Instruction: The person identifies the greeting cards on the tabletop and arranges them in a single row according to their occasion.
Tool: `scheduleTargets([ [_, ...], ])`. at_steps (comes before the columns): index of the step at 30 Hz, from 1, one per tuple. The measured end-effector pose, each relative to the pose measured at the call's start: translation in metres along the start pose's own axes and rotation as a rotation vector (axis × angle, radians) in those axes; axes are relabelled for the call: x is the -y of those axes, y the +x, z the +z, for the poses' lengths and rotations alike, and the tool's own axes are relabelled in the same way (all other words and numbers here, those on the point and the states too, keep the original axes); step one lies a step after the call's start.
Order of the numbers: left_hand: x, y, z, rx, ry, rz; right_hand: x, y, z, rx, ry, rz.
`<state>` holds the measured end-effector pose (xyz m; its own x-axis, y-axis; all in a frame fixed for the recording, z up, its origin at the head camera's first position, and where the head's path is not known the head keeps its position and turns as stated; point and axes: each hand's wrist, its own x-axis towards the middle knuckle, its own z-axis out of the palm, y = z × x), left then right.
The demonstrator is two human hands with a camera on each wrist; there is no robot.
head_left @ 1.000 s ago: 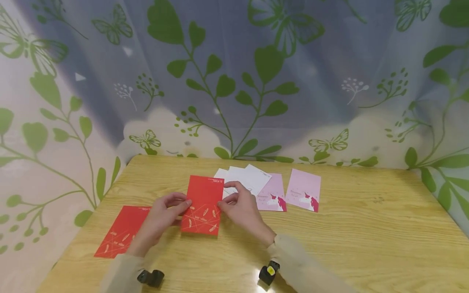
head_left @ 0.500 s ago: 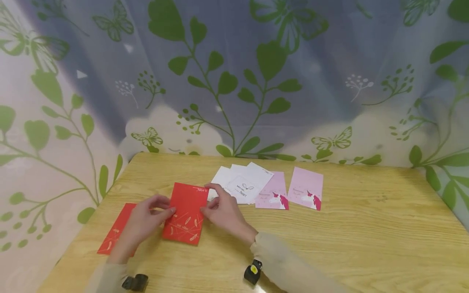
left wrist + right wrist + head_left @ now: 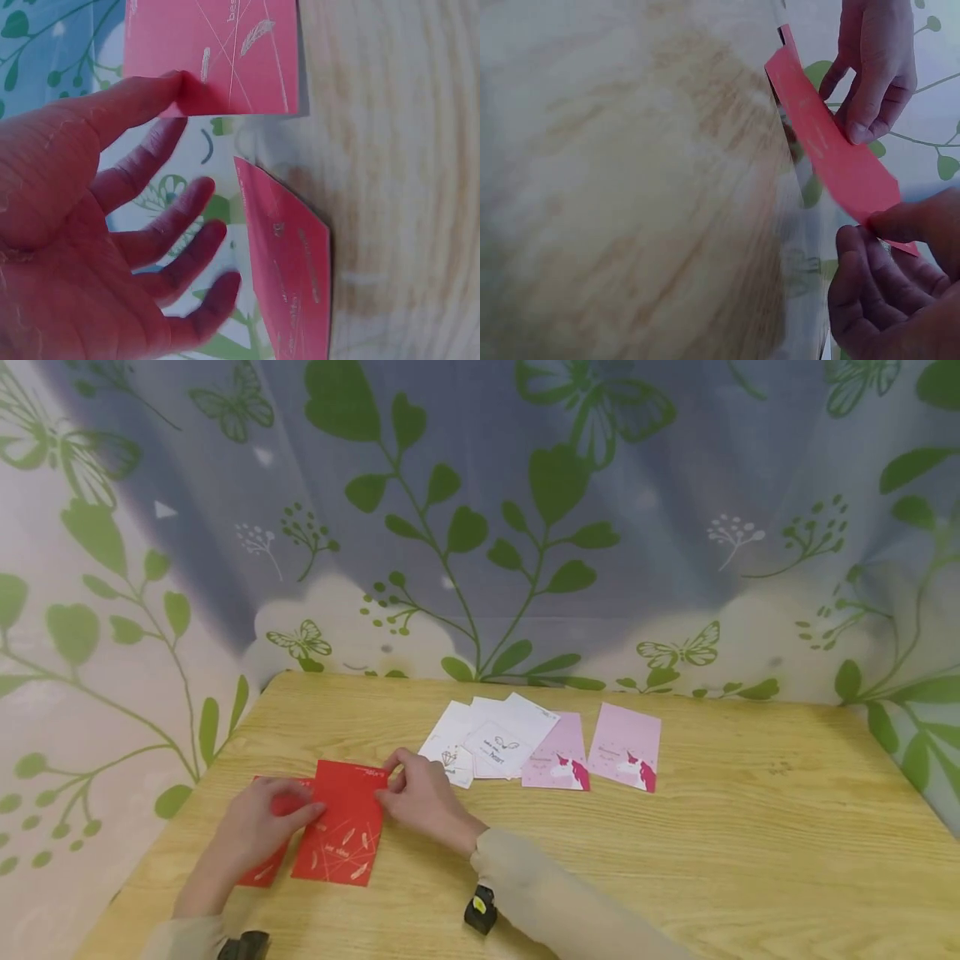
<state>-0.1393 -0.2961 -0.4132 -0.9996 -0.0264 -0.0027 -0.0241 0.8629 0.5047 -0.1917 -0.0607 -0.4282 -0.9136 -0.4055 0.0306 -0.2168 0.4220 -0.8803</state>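
A red card (image 3: 341, 827) with pale gold feathers and lines is pinched by its two side edges. My left hand (image 3: 258, 827) has thumb and forefinger on its left edge; in the left wrist view the other fingers of that left hand (image 3: 142, 232) spread apart. On the opposite edge, near the top corner, my right hand (image 3: 427, 797) pinches the card with thumb and fingers; the right wrist view shows this pinch on the red card (image 3: 840, 157) too. A second red card (image 3: 262, 870) of like print lies on the table beneath my left hand, partly hidden.
Several white cards overlap at the back middle, the front one (image 3: 510, 739) bearing small wings and lettering. Beside them lie two pink unicorn cards (image 3: 625, 747), the left one (image 3: 555, 760) partly under the white cards. A leaf-patterned curtain (image 3: 480, 527) stands behind the wooden table (image 3: 712, 860).
Both hands have carried the red card leftward and nearer to me, from in front of the white cards to beside the other red card. More of the white cards shows now.
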Motion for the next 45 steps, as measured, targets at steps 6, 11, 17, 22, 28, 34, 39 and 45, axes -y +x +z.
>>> scheduleTargets([
  [6, 0.007, 0.002, 0.002, 0.036, 0.065, -0.04, 0.002, 0.005, 0.009, 0.046, -0.096, 0.019],
  [11, 0.011, 0.003, 0.001, 0.076, 0.087, -0.09, 0.004, 0.007, 0.014, 0.079, -0.174, 0.023],
  [17, 0.013, 0.004, -0.001, 0.096, 0.119, -0.126, 0.006, 0.011, 0.018, 0.106, -0.259, 0.004],
  [22, 0.015, 0.005, -0.002, 0.107, 0.142, -0.138, 0.008, 0.013, 0.02, 0.107, -0.304, 0.011],
  [28, 0.015, 0.005, 0.0, 0.108, 0.148, -0.135, 0.009, 0.013, 0.022, 0.115, -0.373, 0.006],
  [34, 0.016, 0.004, 0.003, 0.097, 0.141, -0.11, 0.009, 0.013, 0.024, 0.105, -0.41, 0.002],
  [39, 0.016, 0.003, 0.002, 0.104, 0.142, -0.093, 0.008, 0.014, 0.025, 0.104, -0.405, 0.03],
  [45, 0.015, 0.003, 0.0, 0.096, 0.158, -0.051, 0.008, 0.015, 0.027, 0.092, -0.392, 0.046],
])
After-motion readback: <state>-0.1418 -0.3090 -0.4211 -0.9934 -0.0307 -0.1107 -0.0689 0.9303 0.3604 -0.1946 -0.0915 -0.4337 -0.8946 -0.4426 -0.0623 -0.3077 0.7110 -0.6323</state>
